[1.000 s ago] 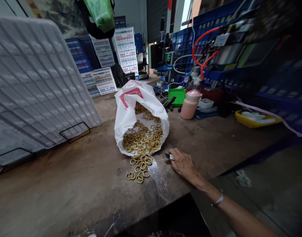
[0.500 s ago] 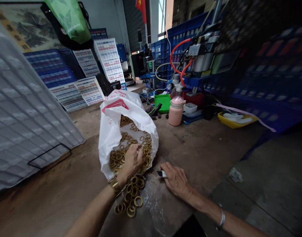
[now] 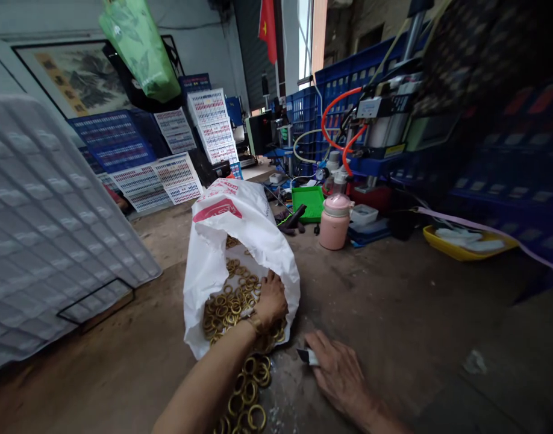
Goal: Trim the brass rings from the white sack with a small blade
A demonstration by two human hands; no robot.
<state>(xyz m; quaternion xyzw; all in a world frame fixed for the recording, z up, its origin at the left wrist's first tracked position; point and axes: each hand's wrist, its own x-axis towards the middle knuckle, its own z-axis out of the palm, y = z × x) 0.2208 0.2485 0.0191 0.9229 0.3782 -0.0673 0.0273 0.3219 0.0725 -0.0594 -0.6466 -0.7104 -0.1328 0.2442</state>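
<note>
My left hand (image 3: 273, 300) reaches inside a white plastic bag (image 3: 204, 259) that lies on its side with its mouth toward me. Its fingers look stretched out over the brass-coloured rings (image 3: 231, 304), near the bag's right wall; the fingertips are partly hidden. More loose rings (image 3: 249, 392) lie in front of the mouth, beneath my left forearm. To the right, low over the worktop, my right hand (image 3: 342, 371) is closed around a small knife (image 3: 307, 356), with its dark blade tip pointing left and a white part showing by the fingers.
A white ribbed plastic panel (image 3: 55, 241) leans at left beside a black wire frame (image 3: 96, 304). Behind the bag are a pink bottle (image 3: 334, 226), a green tray (image 3: 307, 204) and a machine with red hoses (image 3: 385, 120). A yellow dish (image 3: 466, 246) sits at right on the brown worktop (image 3: 385, 289).
My left hand has moved right and deeper into the bag, toward its right wall. My right hand keeps hold of the knife. The view has shifted, so the scene sits lower.
</note>
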